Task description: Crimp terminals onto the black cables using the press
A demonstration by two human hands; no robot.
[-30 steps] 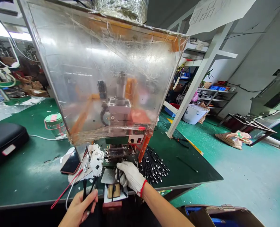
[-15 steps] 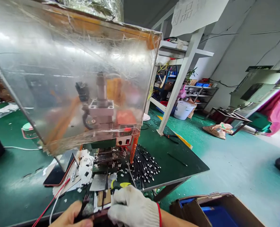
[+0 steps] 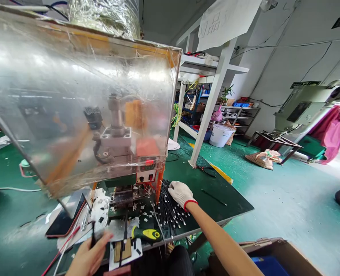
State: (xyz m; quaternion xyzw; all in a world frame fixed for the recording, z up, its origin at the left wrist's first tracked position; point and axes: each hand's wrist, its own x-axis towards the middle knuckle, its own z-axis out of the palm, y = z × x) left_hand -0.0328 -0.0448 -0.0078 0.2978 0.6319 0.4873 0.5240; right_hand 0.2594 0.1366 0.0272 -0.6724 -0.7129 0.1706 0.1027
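Observation:
My left hand (image 3: 89, 253), bare, is at the lower left by the table's front edge. Its thumb and fingers close on a thin black piece (image 3: 93, 234) that sticks up between them; motion blurs its detail. My right hand (image 3: 182, 194), in a white knit glove with a red cuff, is stretched forward over a fanned pile of black cables (image 3: 171, 216) with pale ends. Its fingers bend down at the pile's far side, and what is under them is hidden. Between my hands lies a yellow and black handled tool (image 3: 147, 234).
A small press (image 3: 116, 143) stands behind a clear plastic shield (image 3: 80, 76). At its left lie a phone (image 3: 63, 222) and paper scraps (image 3: 101, 205). Pliers (image 3: 207, 171) rest on the green table (image 3: 233, 205). A cardboard box (image 3: 270, 247) sits at the lower right.
My gloved right hand has moved from beside my left hand forward and right to the cable pile. My left hand stays low, now apart from it. The yellow and black tool is uncovered.

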